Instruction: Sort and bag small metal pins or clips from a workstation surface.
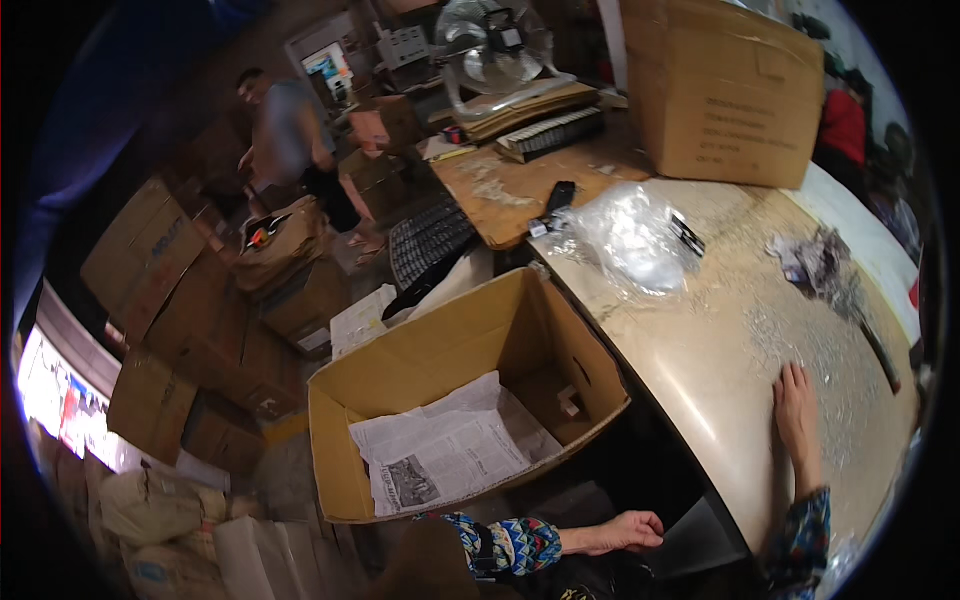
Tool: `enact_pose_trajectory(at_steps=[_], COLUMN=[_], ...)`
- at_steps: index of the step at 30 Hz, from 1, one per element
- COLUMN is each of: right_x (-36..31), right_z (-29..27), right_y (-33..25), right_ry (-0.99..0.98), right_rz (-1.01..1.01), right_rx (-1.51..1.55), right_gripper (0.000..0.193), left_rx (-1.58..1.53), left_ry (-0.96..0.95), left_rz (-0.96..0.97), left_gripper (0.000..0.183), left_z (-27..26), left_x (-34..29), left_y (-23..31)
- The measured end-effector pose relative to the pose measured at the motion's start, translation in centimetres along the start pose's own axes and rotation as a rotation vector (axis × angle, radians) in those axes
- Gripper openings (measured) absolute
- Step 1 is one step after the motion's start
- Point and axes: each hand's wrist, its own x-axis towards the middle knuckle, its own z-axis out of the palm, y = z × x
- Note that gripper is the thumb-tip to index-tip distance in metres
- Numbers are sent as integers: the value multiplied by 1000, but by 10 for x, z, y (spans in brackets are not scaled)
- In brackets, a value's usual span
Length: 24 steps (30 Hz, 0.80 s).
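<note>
My right hand (797,418) lies on the pale tabletop (690,400), fingers stretched forward and holding nothing that shows. Its fingertips rest by a spread of many small, thin, shiny pieces (830,370), too fine to name. Lower down, my left hand (622,532) hovers beside the table's near edge, its fingers curled in and no object visible in them. To the left of the table stands an open cardboard box (440,365) with newspaper sheets (450,450) on its bottom. A crumpled clear plastic bag (637,240) sits farther back on the table.
A large closed carton (735,95) stands at the table's back, and a dark stick-like handle (880,357) lies near crumpled grey material (815,262). Beyond the box are a fan (495,50), a black crate (430,240), stacked cartons (215,320) and a standing person (285,140).
</note>
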Motion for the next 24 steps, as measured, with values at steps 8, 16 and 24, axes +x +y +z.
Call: enact_pose_trajectory(at_steps=[8,16,24], right_x=[-53,-93,-123], right_z=[-35,-39,-34], right_y=[-17,21,33], right_ry=[-114,-59,116], right_rz=[105,106,71], right_rx=[18,26,-15], right_gripper=[37,38,36], left_rx=[-115,-92,-4], left_ry=[36,62,148], left_rz=[-14,-12,-92], left_gripper=[26,26,32], left_z=[-8,-4,2], left_x=[-4,-7,-7], left_y=[5,4,15])
